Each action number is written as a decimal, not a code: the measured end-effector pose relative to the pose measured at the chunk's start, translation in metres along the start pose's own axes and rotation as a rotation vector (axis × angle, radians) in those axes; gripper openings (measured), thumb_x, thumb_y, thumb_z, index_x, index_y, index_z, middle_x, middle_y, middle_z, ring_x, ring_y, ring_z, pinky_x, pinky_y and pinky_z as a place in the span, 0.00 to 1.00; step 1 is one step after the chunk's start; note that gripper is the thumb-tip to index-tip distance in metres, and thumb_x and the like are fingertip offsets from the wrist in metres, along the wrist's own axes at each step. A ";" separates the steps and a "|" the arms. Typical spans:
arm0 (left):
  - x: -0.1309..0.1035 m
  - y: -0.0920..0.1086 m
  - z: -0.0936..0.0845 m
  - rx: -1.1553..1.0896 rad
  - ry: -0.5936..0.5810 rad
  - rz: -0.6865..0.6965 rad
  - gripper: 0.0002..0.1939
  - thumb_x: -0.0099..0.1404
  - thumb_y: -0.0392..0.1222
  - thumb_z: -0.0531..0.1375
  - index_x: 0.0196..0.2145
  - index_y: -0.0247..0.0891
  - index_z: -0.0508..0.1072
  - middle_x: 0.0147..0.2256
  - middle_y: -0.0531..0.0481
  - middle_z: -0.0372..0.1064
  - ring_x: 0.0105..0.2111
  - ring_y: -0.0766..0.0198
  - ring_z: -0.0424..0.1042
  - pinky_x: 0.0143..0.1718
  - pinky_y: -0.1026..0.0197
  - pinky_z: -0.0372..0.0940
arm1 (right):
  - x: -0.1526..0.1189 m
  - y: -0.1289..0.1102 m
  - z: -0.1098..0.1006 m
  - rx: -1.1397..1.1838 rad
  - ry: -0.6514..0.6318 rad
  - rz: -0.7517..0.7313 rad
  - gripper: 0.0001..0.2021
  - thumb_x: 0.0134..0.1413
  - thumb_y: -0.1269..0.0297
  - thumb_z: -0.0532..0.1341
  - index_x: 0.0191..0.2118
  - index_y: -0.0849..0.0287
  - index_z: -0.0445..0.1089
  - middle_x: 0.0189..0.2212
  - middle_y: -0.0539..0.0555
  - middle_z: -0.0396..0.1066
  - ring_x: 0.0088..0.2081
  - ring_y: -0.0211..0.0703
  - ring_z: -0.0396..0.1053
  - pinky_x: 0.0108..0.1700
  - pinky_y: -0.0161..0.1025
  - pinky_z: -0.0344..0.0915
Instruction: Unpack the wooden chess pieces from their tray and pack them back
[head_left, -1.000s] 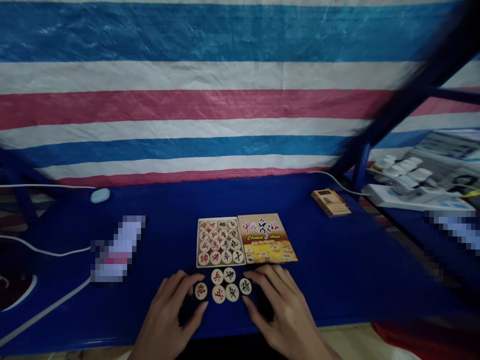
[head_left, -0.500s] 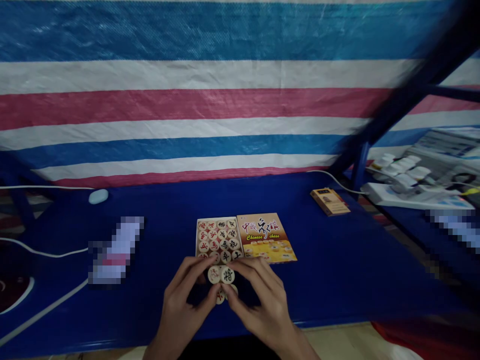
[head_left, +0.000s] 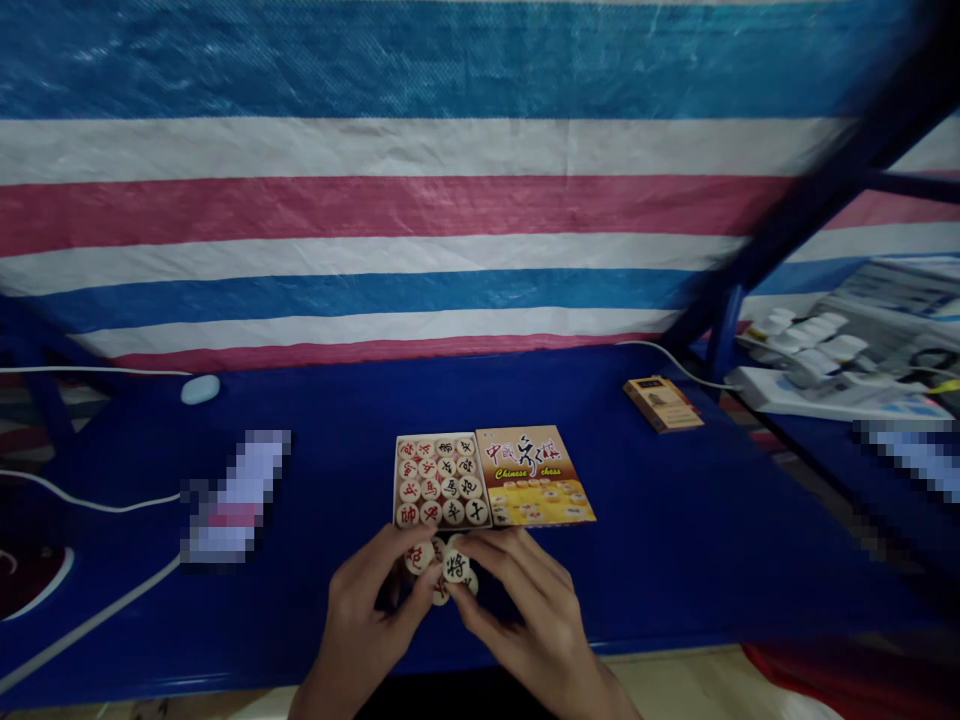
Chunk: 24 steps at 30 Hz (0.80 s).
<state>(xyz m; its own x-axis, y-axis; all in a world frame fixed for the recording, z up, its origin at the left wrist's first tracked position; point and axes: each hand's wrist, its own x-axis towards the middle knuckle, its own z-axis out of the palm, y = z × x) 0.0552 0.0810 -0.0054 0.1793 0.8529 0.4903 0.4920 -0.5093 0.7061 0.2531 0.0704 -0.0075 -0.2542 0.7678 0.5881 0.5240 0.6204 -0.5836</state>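
Between thumb and fingers my left hand (head_left: 375, 595) pinches a round Chinese chess piece with a red character (head_left: 418, 557). My right hand (head_left: 521, 590) grips another piece, marked with a black character (head_left: 456, 566), close beside it. Under and between these two, more pieces (head_left: 440, 594) partly show, mostly covered by fingers. Just beyond my fingertips lies an open box (head_left: 396, 480) filled with rows of pieces, red-marked on the left and black-marked on the right. Against its right side rests the printed Chinese chess lid (head_left: 536, 475).
On the blue table (head_left: 720, 540), a blurred-out phone (head_left: 236, 500) and cables lie left, with a pale blue case (head_left: 200, 389) behind. A small tan box (head_left: 663, 403) sits back right. Beyond a blue frame post is a white power strip (head_left: 825, 398) with plugs.
The two held pieces have moved apart, the red one shifting left and slightly down. My hands have dropped back a little from the box, so its front row shows.
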 end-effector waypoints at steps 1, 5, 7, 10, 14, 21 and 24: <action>0.001 0.000 -0.001 -0.019 -0.015 -0.012 0.13 0.68 0.37 0.62 0.50 0.45 0.74 0.36 0.53 0.78 0.29 0.69 0.76 0.29 0.68 0.71 | 0.000 0.000 0.000 0.006 0.004 0.003 0.22 0.60 0.74 0.64 0.59 0.54 0.67 0.46 0.55 0.76 0.48 0.45 0.74 0.48 0.44 0.74; 0.002 -0.003 -0.004 -0.078 -0.069 -0.083 0.13 0.66 0.40 0.65 0.49 0.46 0.77 0.30 0.56 0.77 0.24 0.70 0.73 0.26 0.69 0.70 | 0.001 0.000 0.000 0.029 0.022 0.002 0.22 0.59 0.74 0.66 0.58 0.55 0.67 0.46 0.55 0.76 0.47 0.43 0.74 0.48 0.43 0.74; 0.002 -0.005 -0.004 -0.088 -0.078 -0.098 0.15 0.66 0.39 0.66 0.50 0.46 0.77 0.32 0.55 0.78 0.26 0.70 0.74 0.30 0.69 0.71 | 0.002 0.001 0.002 0.031 0.034 -0.007 0.21 0.59 0.73 0.66 0.57 0.55 0.68 0.46 0.55 0.76 0.47 0.43 0.74 0.47 0.43 0.74; 0.000 -0.006 -0.003 -0.132 -0.092 -0.111 0.19 0.68 0.36 0.62 0.56 0.47 0.74 0.36 0.54 0.78 0.28 0.70 0.75 0.34 0.67 0.73 | 0.003 0.003 0.003 0.036 0.067 0.013 0.20 0.59 0.73 0.67 0.56 0.55 0.69 0.45 0.54 0.76 0.46 0.43 0.74 0.46 0.42 0.74; 0.001 -0.004 -0.003 -0.145 -0.090 -0.104 0.20 0.69 0.35 0.60 0.58 0.46 0.72 0.34 0.53 0.76 0.28 0.69 0.74 0.33 0.65 0.73 | 0.006 0.002 0.001 0.068 0.116 0.053 0.18 0.59 0.72 0.66 0.54 0.53 0.71 0.43 0.53 0.76 0.43 0.42 0.74 0.42 0.42 0.74; 0.004 0.001 -0.002 -0.029 -0.040 -0.005 0.19 0.67 0.34 0.61 0.55 0.45 0.74 0.44 0.48 0.75 0.29 0.70 0.74 0.33 0.66 0.73 | 0.005 0.001 -0.001 0.070 0.130 0.066 0.21 0.59 0.73 0.65 0.56 0.52 0.70 0.45 0.54 0.77 0.45 0.44 0.76 0.45 0.45 0.75; 0.003 0.000 0.000 -0.024 -0.045 0.003 0.23 0.68 0.34 0.61 0.59 0.46 0.71 0.41 0.50 0.76 0.25 0.73 0.71 0.31 0.68 0.73 | 0.005 0.002 0.000 0.105 0.114 0.075 0.20 0.59 0.73 0.66 0.56 0.51 0.70 0.45 0.54 0.77 0.44 0.44 0.76 0.44 0.44 0.75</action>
<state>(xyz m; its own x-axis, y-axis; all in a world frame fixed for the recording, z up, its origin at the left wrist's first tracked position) 0.0554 0.0831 -0.0039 0.2190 0.8553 0.4696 0.4706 -0.5142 0.7170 0.2526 0.0752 -0.0055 -0.1207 0.7929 0.5972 0.4485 0.5803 -0.6798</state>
